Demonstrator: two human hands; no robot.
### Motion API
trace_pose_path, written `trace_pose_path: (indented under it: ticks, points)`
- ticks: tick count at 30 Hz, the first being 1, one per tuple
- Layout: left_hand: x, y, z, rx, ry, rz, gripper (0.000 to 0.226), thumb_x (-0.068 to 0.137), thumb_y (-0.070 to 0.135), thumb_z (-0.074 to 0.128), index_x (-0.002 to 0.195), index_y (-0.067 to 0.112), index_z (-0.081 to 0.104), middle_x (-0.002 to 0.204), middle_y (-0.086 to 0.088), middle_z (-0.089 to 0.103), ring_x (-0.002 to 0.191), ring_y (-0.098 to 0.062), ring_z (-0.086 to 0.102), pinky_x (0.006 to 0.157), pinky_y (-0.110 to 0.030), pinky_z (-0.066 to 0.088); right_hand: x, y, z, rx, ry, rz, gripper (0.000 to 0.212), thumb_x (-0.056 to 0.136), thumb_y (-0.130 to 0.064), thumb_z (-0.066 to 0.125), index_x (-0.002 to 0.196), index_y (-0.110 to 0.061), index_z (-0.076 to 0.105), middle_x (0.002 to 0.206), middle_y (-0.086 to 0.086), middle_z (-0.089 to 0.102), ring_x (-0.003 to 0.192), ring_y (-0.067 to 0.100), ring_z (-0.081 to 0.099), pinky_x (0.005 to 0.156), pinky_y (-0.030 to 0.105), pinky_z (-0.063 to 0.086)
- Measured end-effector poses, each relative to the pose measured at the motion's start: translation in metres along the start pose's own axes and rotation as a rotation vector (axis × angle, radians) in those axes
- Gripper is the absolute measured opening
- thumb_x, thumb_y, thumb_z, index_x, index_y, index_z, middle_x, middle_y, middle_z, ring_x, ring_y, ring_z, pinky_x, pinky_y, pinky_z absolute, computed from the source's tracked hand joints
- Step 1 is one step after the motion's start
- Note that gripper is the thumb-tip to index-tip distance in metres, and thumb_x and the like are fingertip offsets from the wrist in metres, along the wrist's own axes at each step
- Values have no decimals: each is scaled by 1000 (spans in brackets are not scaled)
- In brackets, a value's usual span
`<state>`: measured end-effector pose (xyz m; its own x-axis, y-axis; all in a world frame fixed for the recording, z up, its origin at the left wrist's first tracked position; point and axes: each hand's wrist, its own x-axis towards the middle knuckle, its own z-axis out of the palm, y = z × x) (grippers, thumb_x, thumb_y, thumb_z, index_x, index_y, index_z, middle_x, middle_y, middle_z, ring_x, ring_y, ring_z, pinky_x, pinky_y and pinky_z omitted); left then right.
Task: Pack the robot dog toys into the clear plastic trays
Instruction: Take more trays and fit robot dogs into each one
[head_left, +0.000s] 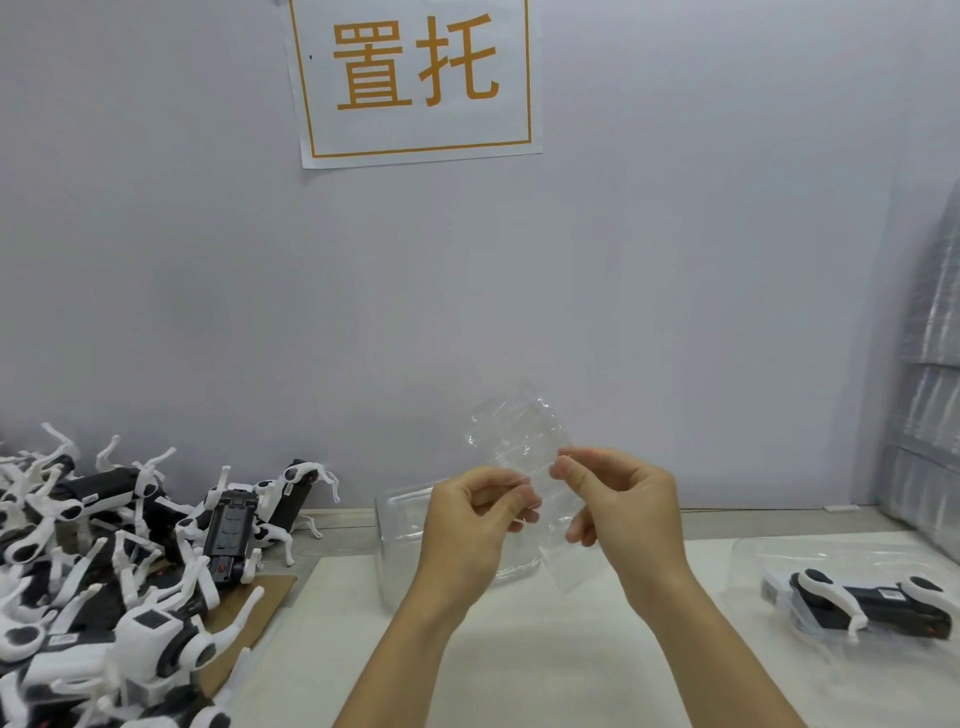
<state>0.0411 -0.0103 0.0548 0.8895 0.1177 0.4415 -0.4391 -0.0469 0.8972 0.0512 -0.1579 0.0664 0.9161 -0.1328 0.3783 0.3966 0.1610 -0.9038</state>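
Note:
Both my hands are raised above the table's middle and pinch one clear plastic piece (519, 441) between them. My left hand (470, 525) pinches its lower left part, my right hand (618, 504) its right edge. Behind my left hand a clear plastic tray (400, 525) stands on the table. A heap of black-and-white robot dog toys (119, 561) covers the left side. At the right, one robot dog (862, 603) lies in a clear tray (769, 556).
A white mat (545, 660) covers the table in front of me, with brown cardboard (249, 613) under the heap. Stacked clear trays in plastic wrap (930, 364) rise at the far right. A paper sign (415, 78) hangs on the wall.

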Motion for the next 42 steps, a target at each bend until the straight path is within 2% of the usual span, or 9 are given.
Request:
trace_pose_path:
  ticks: [9, 19, 25, 29, 31, 33, 36, 39, 42]
  points:
    - [-3, 2, -2, -104, 22, -32, 7, 76, 16, 81, 73, 15, 75, 77, -11, 76, 71, -28, 75, 61, -23, 56, 0, 0, -1, 26, 61, 6, 8, 84, -10, 77, 88, -17, 76, 86, -1, 77, 36, 21, 54, 39, 22, 41]
    - [-3, -2, -1, -66, 62, -19, 13, 92, 5, 66, 86, 13, 74, 83, -5, 77, 75, -24, 75, 63, -21, 54, 0, 3, 0, 16, 13, 21, 7, 85, -11, 76, 90, -17, 76, 89, -1, 76, 39, 22, 58, 40, 24, 43]
    - [-3, -1, -6, -67, 44, -37, 1, 78, 17, 79, 78, 17, 78, 82, -5, 77, 76, -21, 75, 62, -18, 52, 0, 2, -3, -15, 15, 30, 8, 84, -14, 78, 90, -19, 77, 90, -3, 76, 42, 23, 61, 42, 23, 44]
    - [0, -5, -16, 20, 10, -58, 9, 75, 15, 83, 72, 23, 79, 78, 0, 76, 77, -11, 73, 65, -13, 50, 0, -2, -5, -64, 21, 10, 8, 82, -16, 80, 87, -22, 77, 90, -9, 75, 43, 24, 63, 42, 22, 44]
    - [3, -10, -25, 35, 90, -76, 9, 75, 13, 83, 72, 19, 78, 79, 1, 77, 80, -9, 72, 67, -10, 49, 1, -6, -8, -103, 25, 1, 8, 83, -16, 79, 87, -22, 77, 90, -12, 75, 42, 24, 62, 41, 21, 43]
    - [7, -19, -37, 80, 325, -102, 10, 80, 15, 81, 73, 20, 76, 79, 3, 75, 80, -11, 69, 63, -10, 48, 3, -12, -13, -160, 12, -1, 7, 84, -17, 78, 88, -22, 76, 92, -13, 74, 42, 23, 62, 41, 19, 42]
    - [8, -36, -56, 299, 686, -278, 12, 84, 23, 73, 80, 20, 63, 87, -3, 65, 83, -23, 61, 64, -30, 46, 6, -24, -23, -324, -54, 4, 6, 84, -22, 78, 88, -25, 75, 93, -14, 73, 44, 23, 65, 42, 12, 39]
    - [7, -50, -67, 412, 668, -501, 25, 83, 33, 70, 82, 16, 52, 83, -7, 63, 77, -28, 60, 68, -34, 48, 5, -37, -28, -515, -169, 31, 6, 82, -26, 80, 85, -27, 74, 93, -15, 71, 47, 21, 67, 42, 10, 37]
    - [6, -59, -68, 285, 614, -510, 33, 84, 36, 74, 74, 11, 54, 65, -7, 63, 63, -28, 64, 73, -39, 57, 1, -48, -25, -707, -336, 92, 9, 79, -28, 83, 81, -27, 75, 90, -16, 72, 50, 17, 69, 39, 12, 38]
